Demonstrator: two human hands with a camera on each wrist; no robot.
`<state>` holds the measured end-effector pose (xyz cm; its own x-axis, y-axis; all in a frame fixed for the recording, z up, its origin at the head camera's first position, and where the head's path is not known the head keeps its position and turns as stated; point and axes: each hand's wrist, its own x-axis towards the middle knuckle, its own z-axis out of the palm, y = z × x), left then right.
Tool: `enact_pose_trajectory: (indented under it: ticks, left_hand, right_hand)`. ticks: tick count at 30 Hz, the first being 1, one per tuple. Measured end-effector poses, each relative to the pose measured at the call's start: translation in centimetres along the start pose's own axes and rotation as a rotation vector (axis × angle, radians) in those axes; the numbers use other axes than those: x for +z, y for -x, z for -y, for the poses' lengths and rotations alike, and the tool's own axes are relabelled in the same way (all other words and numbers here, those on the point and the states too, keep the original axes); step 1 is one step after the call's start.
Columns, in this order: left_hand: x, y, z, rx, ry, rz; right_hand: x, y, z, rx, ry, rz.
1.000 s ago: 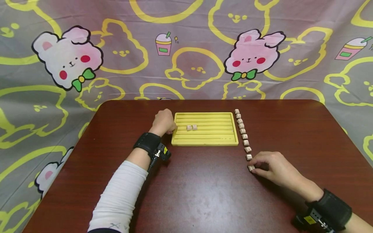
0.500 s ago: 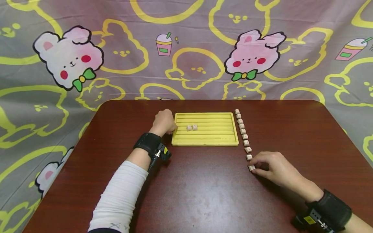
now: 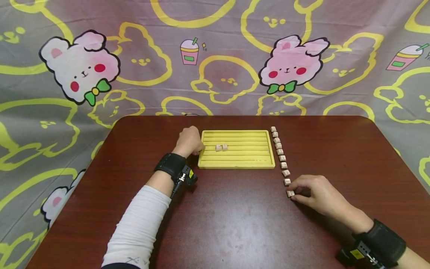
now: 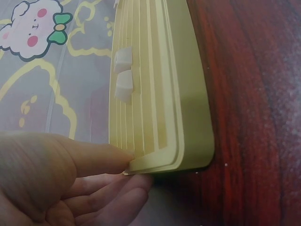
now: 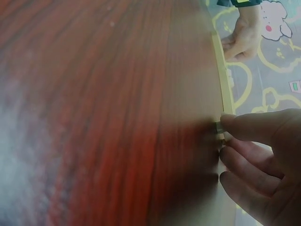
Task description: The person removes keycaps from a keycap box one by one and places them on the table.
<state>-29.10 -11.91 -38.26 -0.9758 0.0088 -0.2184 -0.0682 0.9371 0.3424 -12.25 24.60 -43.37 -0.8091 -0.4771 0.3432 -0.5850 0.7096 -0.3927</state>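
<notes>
My left hand (image 3: pixel 189 140) pinches the left edge of a yellow ridged tray (image 3: pixel 235 165), thumb over the rim and fingers against the outside. The left wrist view shows that thumb (image 4: pixel 101 157) at the tray's corner. Two beige keycaps (image 3: pixel 221 147) sit side by side on the ridges, left of the tray's middle. At the right, my right hand (image 3: pixel 319 194) pinches another keycap (image 3: pixel 290 194) between thumb and fingertips, low at the tabletop. It is the nearest one of a line of keycaps. In the right wrist view the fingers mostly hide it.
Several keycaps (image 3: pixel 282 158) run in a slanting line along the tray's right side, from the far edge toward the right hand. All of this is on a dark red-brown wooden table (image 3: pixel 228 216). A patterned cloth (image 3: pixel 221 41) hangs behind the table's far edge.
The keycap at my right fingertips has turned slightly and shifted a touch to the right. Both hands and the tray stay where they were.
</notes>
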Motion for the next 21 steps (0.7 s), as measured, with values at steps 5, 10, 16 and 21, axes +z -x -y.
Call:
enact_pose_trajectory:
  ticks: [5, 10, 16, 21]
  left_hand:
    - [0.1, 0.0, 0.0, 0.003, 0.001, -0.005]
    - [0.1, 0.1, 0.1, 0.005, -0.001, -0.012]
    - [0.2, 0.1, 0.1, 0.006, 0.004, -0.012]
    - [0.1, 0.1, 0.0, 0.0, 0.0, -0.003]
  right_hand:
    - [-0.2, 0.1, -0.1, 0.01, 0.001, -0.002]
    - [-0.4, 0.1, -0.1, 0.018, 0.012, 0.009]
    - [-1.2, 0.0, 0.1, -0.011, 0.023, 0.0]
    - [-1.7, -0.4, 0.3, -0.047, 0.022, 0.004]
